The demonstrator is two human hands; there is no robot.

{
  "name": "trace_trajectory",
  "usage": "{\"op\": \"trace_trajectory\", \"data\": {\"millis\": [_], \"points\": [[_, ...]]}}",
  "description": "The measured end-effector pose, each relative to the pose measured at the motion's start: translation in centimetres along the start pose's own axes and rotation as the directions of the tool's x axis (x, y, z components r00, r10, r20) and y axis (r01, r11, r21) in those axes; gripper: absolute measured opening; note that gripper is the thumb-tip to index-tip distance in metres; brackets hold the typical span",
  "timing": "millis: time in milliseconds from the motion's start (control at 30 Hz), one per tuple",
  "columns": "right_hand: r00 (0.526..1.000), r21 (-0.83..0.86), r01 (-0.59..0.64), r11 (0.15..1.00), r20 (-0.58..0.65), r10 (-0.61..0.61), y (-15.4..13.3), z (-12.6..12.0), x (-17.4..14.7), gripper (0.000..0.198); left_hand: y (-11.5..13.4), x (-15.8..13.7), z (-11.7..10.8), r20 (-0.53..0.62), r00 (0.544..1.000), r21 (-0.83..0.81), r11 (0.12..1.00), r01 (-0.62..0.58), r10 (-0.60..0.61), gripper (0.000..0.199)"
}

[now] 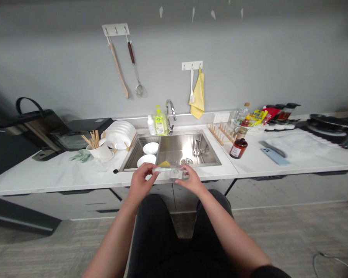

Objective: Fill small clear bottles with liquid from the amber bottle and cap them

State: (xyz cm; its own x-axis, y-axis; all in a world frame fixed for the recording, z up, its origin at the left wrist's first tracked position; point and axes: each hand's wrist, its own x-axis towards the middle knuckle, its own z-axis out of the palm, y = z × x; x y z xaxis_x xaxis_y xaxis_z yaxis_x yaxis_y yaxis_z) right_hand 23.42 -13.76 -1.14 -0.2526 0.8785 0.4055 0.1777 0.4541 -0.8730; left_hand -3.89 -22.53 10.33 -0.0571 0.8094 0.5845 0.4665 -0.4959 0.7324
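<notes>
A small clear bottle (177, 175) lies sideways between my hands, just in front of the sink's near edge. My right hand (191, 180) grips its wide body between thumb and fingers. At the other end, my left hand (145, 178) pinches the narrow, whitish top (161, 170). Whether that top is a cap or a spray head, and whether it is joined to the body, I cannot tell. Beyond the hands is the steel sink (176, 144), with white bowls (150, 148) in its left rack and a yellow item (164, 164) partly hidden behind the bottle.
White plates (120, 133) and a chopstick holder (100, 151) stand left of the sink. Soap bottles (160, 122) are beside the faucet (170, 112). To the right are a wooden rack (222, 133), a brown bottle (238, 148) and a blue phone (275, 156).
</notes>
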Motion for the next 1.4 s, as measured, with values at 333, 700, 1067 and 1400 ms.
{"op": "trace_trajectory", "data": {"millis": [333,700,1067,1400], "points": [[0.999,-0.091,0.041,0.995,0.001,-0.041,-4.4,-1.5,-3.7,0.077,4.2,1.1,1.3,0.331,0.94,0.188,0.971,-0.15,0.081,0.013],[0.999,0.111,-0.032,0.993,0.013,0.031,-8.6,-0.6,-6.1,0.072,7.4,-0.3,1.8,0.503,0.843,0.028,0.971,-0.237,0.191,0.051],[0.989,0.266,-0.137,0.954,0.085,0.119,-10.2,-1.6,-6.6,0.081,4.8,-1.7,1.4,0.297,0.944,-0.081,0.989,-0.127,0.145,0.064],[0.984,0.287,-0.163,0.944,0.112,0.136,-10.5,-2.1,-5.9,0.081,4.7,-0.3,1.9,0.307,0.948,-0.202,0.979,-0.023,0.086,0.069]]}}
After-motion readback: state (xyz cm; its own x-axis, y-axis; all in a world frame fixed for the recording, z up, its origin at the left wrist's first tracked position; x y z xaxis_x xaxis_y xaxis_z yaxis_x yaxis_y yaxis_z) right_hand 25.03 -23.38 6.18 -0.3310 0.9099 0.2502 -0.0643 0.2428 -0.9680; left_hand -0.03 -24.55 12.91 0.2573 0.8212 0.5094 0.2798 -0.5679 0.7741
